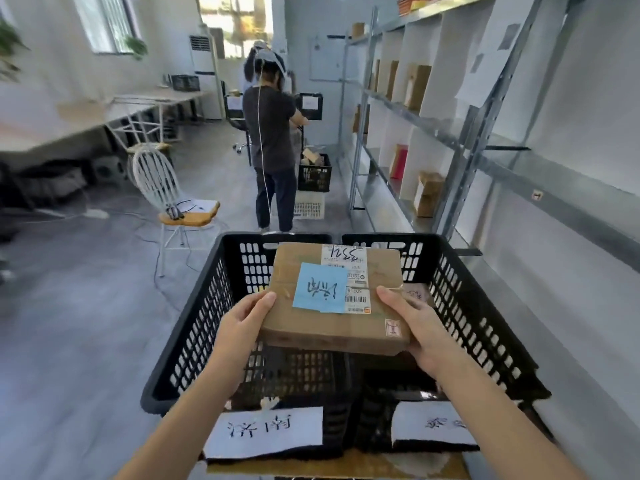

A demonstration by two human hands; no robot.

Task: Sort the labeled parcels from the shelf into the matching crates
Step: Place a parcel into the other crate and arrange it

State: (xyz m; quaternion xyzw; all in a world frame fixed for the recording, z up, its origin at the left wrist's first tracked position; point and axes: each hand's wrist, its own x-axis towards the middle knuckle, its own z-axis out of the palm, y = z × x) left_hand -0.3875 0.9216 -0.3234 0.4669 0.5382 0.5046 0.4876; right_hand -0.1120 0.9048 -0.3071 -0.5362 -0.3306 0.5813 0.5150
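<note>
Parcel (311,329) with blue note (320,287) over inner edges of left crate (194,327) and right crate (485,323). My left hand (242,317) clamps left edge, my right hand (412,323) right corner. Shelf (429,126) close on right. Ahead, person (270,126) blocks aisle; chair (156,181) further left.

Both crates are open at the top, and the left crate (194,327) looks free inside, with tall black walls all round. The parcel (332,296), held by the left hand (242,323) and the right hand (419,327), hangs over the middle walls where it meets the right crate (478,317), and a brown thing (420,292) lies low in there. The shelf (485,133) stands close on the right, a person (270,133) blocks the way ahead, and the floor (86,306) on the left is open up to a white chair (156,181).
</note>
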